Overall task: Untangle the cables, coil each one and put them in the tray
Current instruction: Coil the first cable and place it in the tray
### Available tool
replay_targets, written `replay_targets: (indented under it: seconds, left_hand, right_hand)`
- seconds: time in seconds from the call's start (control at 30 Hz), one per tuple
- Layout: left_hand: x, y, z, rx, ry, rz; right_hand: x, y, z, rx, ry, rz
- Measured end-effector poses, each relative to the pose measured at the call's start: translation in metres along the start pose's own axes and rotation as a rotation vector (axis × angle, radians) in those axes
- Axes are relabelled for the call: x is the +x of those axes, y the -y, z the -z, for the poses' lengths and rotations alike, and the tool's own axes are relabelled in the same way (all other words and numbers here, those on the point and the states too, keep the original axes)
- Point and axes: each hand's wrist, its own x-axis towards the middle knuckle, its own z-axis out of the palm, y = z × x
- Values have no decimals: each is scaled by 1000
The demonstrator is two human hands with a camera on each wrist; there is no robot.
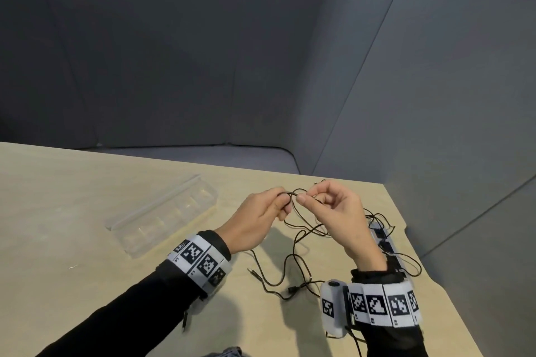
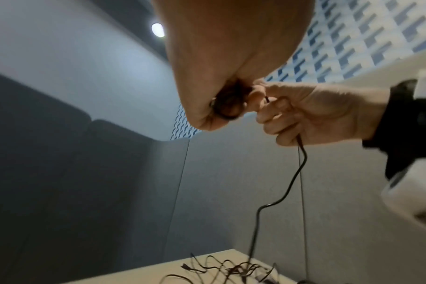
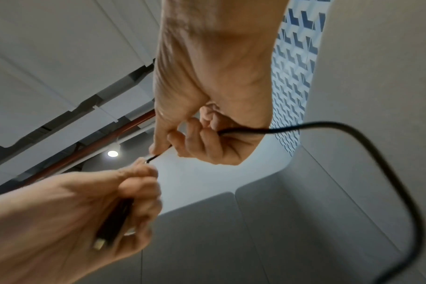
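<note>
Both hands are raised above the table with a thin black cable (image 1: 295, 195) stretched between them. My left hand (image 1: 261, 217) grips a small bundle of the cable with its USB plug (image 3: 99, 245) poking out of the fist. My right hand (image 1: 327, 206) pinches the same cable (image 3: 328, 126) between thumb and forefinger, close to the left fingertips. From the right hand the cable (image 2: 289, 184) hangs down to a tangle of black cables (image 1: 304, 269) on the table. The clear plastic tray (image 1: 162, 217) lies to the left of the hands with nothing in it.
A white power strip (image 1: 385, 243) lies under the tangle near the table's right edge. The light wooden table (image 1: 58, 211) ends just beyond the hands at a grey upholstered bench and wall panels. Loose plug ends (image 1: 291, 290) lie near my right wrist.
</note>
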Motion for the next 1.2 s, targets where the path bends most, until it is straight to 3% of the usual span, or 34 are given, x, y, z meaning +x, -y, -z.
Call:
replay_targets:
  seconds: [0.13,0.23,0.37,0.43,0.53,0.6,0.7,0.77,0.87,1.0,1.2]
  left_hand:
    - [10,-1,2,-497,-356,183]
    - [10,-3,12,-685,-396,221]
    - [4,-11,4,-790,-373,238]
    - [5,-13,1,-834,-462,281]
    - [8,1,7,-637,-592,290]
    - [6,15,15,-286,-540,215]
    - [-6,34,17,423,-203,137]
    - [-14,39,14,604,-50,103]
    - [-14,38,11,573,26,60]
    - [-8,27,6,647,113,30]
    - [-6,17,4,-22,-13,101]
  right_hand:
    - [-10,-12,-11,149,15,-7]
    - [-17,-25,-20,163,78,-8]
    - [-23,-37,-45,85,185,-42]
    - [-24,-40,-52,34,254,-89]
    - [-28,-41,-51,-94,418,-132]
    - [-32,-36,-46,-134,495,-119]
    - [-30,-22,-32,-137,506,-79]
    - [-22,-16,-23,-255,431,8]
    - [-11,-17,-19,-391,239,143]
    - [-4,-22,-22,-282,64,146]
    - [-1,-28,-22,123,-77,-43]
